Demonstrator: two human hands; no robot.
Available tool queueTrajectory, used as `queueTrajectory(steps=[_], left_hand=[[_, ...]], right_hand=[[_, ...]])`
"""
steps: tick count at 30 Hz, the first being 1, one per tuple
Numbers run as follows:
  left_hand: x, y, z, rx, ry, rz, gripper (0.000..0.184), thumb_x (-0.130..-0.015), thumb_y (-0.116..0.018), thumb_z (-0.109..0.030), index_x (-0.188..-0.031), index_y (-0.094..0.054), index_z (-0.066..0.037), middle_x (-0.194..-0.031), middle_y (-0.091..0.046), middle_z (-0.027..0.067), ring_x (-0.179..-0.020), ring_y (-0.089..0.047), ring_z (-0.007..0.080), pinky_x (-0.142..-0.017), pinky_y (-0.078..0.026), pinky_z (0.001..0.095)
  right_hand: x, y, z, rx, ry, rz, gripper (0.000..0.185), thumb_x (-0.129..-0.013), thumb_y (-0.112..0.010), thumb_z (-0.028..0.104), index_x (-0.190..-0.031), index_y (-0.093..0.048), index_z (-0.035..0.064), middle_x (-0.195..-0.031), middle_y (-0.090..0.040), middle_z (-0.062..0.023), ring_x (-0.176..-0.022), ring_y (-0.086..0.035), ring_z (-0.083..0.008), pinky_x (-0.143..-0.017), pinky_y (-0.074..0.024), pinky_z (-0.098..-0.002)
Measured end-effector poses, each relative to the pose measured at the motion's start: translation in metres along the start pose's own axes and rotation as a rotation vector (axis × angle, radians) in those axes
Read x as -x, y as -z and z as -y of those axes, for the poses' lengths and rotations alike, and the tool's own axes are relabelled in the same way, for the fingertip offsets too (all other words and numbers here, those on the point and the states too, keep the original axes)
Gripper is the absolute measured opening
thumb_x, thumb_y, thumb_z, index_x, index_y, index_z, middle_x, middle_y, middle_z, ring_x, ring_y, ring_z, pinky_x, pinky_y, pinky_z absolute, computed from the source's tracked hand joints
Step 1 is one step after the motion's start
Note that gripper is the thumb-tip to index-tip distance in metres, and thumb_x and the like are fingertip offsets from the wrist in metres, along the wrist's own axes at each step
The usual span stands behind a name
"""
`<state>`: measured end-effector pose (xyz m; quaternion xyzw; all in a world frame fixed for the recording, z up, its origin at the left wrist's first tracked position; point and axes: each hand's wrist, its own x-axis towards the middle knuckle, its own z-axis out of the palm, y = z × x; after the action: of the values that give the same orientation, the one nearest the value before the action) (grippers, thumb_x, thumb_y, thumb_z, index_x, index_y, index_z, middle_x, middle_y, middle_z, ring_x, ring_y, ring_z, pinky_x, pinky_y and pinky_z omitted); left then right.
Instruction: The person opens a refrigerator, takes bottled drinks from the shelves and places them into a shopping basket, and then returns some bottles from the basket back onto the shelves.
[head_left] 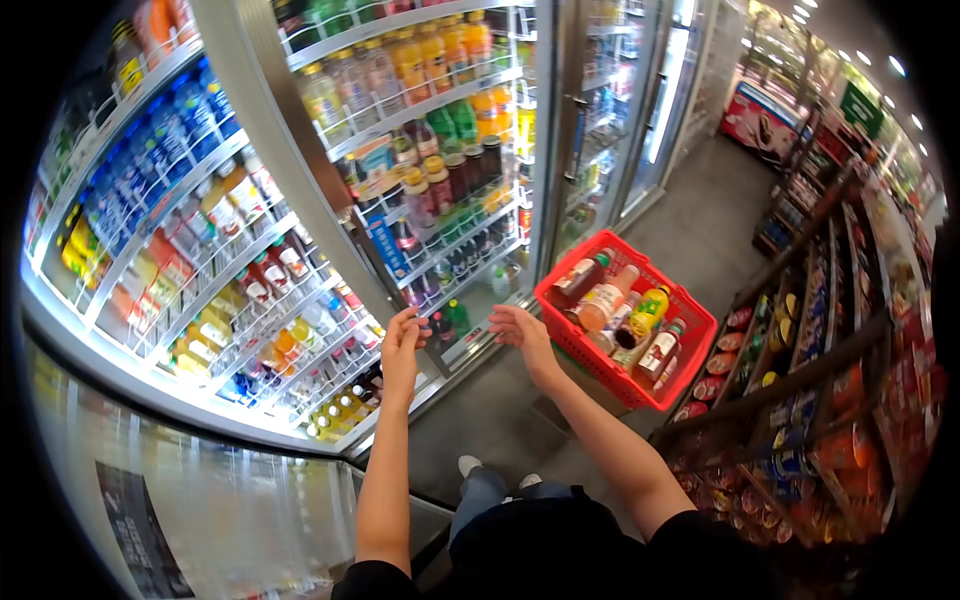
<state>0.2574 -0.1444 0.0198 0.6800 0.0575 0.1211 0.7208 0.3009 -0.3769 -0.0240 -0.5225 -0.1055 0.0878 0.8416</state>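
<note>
My left hand (401, 345) is raised in front of the cooler's door frame, its fingers loosely bent, with nothing visible in them. To its right, my right hand (524, 338) is empty with its fingers apart, close to the left side of a red plastic basket (676, 283) but not gripping it. Several drink bottles lie in the basket, among them a pink-orange bottle (606, 300), a yellow bottle (650, 308) and a dark red bottle (660, 352). The open cooler (190, 225) on the left holds rows of bottles on wire shelves.
An open glass door (230, 520) with a dark sticker spans the lower left. A closed cooler door (430, 130) stands ahead. Shelves of packaged goods (800, 400) line the right side. The grey floor (690, 205) runs back to a red chest freezer (762, 125).
</note>
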Motion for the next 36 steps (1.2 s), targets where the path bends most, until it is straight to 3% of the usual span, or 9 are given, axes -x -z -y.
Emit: queueTrajectory(steps=[5,9,15,17,22,26,33,36], left_hand=[[-0.013,-0.039,0.0,-0.025,-0.021,0.089,0.03,-0.101,-0.049,-0.017,-0.128,-0.056,-0.007,-0.106,-0.065,0.0046,-0.091,-0.062,0.0112,-0.077,-0.047,0.0243],[-0.023,-0.074,0.017,-0.009,0.004,0.181,0.03,-0.101,-0.049,-0.019,-0.128,-0.057,-0.007,-0.108,-0.065,0.006,-0.092,-0.062,0.012,-0.077,-0.047,0.0252],[-0.024,-0.117,0.03,0.01,0.083,0.261,0.031,-0.101,-0.05,-0.019,-0.127,-0.057,-0.005,-0.109,-0.065,0.007,-0.089,-0.062,0.011,-0.076,-0.047,0.0237],[-0.037,-0.124,0.034,-0.013,0.116,0.306,0.031,-0.101,-0.051,-0.02,-0.127,-0.057,-0.006,-0.11,-0.065,0.0069,-0.09,-0.062,0.011,-0.076,-0.047,0.0232],[-0.075,-0.153,0.036,-0.017,0.107,0.323,0.031,-0.101,-0.05,-0.022,-0.127,-0.058,-0.008,-0.111,-0.065,0.0059,-0.09,-0.063,0.0108,-0.077,-0.047,0.0241],[-0.091,-0.192,0.045,-0.012,0.09,0.432,0.03,-0.101,-0.049,-0.019,-0.127,-0.057,-0.007,-0.109,-0.066,0.0055,-0.091,-0.063,0.011,-0.078,-0.047,0.0243],[-0.104,-0.26,0.053,0.082,0.098,0.546,0.027,-0.101,-0.049,-0.016,-0.124,-0.059,-0.005,-0.106,-0.066,0.0062,-0.089,-0.062,0.0104,-0.076,-0.048,0.0237],[-0.095,-0.291,0.064,0.113,0.171,0.62,0.027,-0.101,-0.048,-0.016,-0.123,-0.059,-0.004,-0.106,-0.065,0.0066,-0.092,-0.063,0.0119,-0.078,-0.049,0.0257]], right_hand=[[0.022,0.047,0.038,-0.003,0.067,-0.144,0.047,-0.104,-0.041,0.038,-0.127,-0.057,0.0006,-0.114,-0.065,-0.0099,-0.098,-0.062,-0.0137,-0.084,-0.0505,-0.0285],[0.042,0.09,0.055,-0.017,0.129,-0.212,0.048,-0.104,-0.041,0.038,-0.128,-0.054,-0.0013,-0.116,-0.064,-0.012,-0.101,-0.063,-0.018,-0.086,-0.0524,-0.0312],[0.068,0.148,0.069,-0.03,0.062,-0.466,0.047,-0.104,-0.041,0.036,-0.129,-0.054,-0.0011,-0.109,-0.067,-0.0095,-0.097,-0.064,-0.0171,-0.086,-0.0529,-0.0303],[0.067,0.17,0.066,-0.021,0.152,-0.553,0.046,-0.104,-0.042,0.035,-0.129,-0.055,-0.0009,-0.111,-0.067,-0.0101,-0.098,-0.065,-0.017,-0.086,-0.053,-0.0305],[0.076,0.205,0.078,0.047,0.159,-0.661,0.041,-0.103,-0.044,0.029,-0.136,-0.049,0.0045,-0.13,-0.057,-0.0141,-0.12,-0.057,-0.0226,-0.104,-0.0436,-0.0341],[0.071,0.232,0.086,0.042,0.185,-0.75,0.042,-0.103,-0.044,0.028,-0.138,-0.045,0.004,-0.135,-0.052,-0.0152,-0.128,-0.051,-0.0232,-0.108,-0.04,-0.0353],[0.053,0.26,0.092,0.047,0.196,-0.804,0.045,-0.102,-0.047,0.028,-0.14,-0.042,0.0044,-0.139,-0.047,-0.0155,-0.133,-0.045,-0.0247,-0.112,-0.0352,-0.0363],[0.052,0.271,0.086,0.04,0.168,-0.871,0.045,-0.1,-0.05,0.025,-0.14,-0.043,0.004,-0.138,-0.049,-0.0142,-0.127,-0.048,-0.022,-0.107,-0.0392,-0.0327]])
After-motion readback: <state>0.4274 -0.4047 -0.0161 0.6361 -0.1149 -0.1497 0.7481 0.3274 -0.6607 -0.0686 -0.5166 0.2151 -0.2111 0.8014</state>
